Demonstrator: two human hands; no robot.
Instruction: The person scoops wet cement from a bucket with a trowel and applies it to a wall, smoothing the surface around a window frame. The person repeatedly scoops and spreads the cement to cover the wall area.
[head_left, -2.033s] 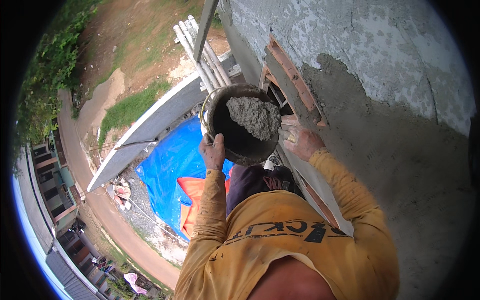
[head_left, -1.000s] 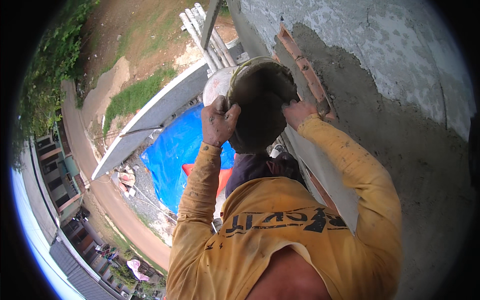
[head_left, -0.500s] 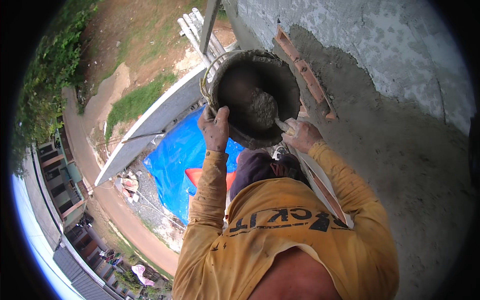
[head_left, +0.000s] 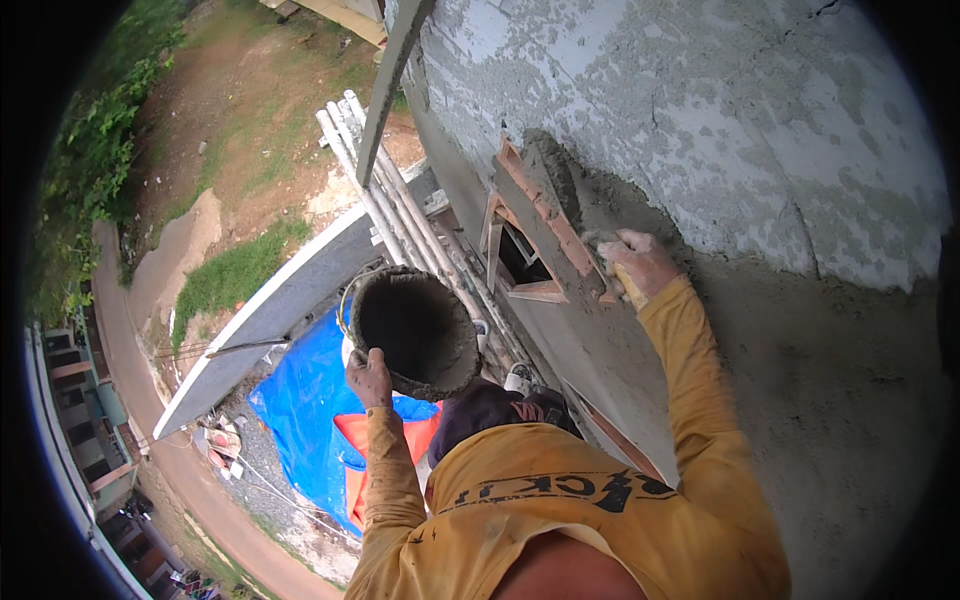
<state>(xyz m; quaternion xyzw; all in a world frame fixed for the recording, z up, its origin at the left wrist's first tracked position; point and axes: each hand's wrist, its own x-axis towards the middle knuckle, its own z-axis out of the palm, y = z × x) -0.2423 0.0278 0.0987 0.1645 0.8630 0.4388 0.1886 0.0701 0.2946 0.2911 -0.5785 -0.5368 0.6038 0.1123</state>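
My left hand (head_left: 369, 379) grips the near rim of a dark, mortar-caked bucket (head_left: 440, 372), which is tilted so that its shadowed inside shows. My right hand (head_left: 647, 262) is up at the wall, closed round the pale handle of a trowel (head_left: 629, 287). The trowel's blade is mostly hidden beside my fingers, close to the wet plaster. A thick ridge of fresh mortar (head_left: 556, 180) lies on the wall beside the reddish brick edge (head_left: 545, 215) of a small vent-like opening (head_left: 525, 258).
Rough whitish wall (head_left: 740, 130) rises at the upper right, with smooth grey plaster (head_left: 800, 370) below it. White poles (head_left: 385, 215) and an upright board (head_left: 395, 85) stand left of the wall. Far below lie a blue tarp (head_left: 300, 400), a low wall (head_left: 255, 320) and a path (head_left: 230, 520).
My right hand has taken the trowel out of the bucket and up to the wall. A mortar ridge now shows beside the brick edge. The bucket has moved lower and left.
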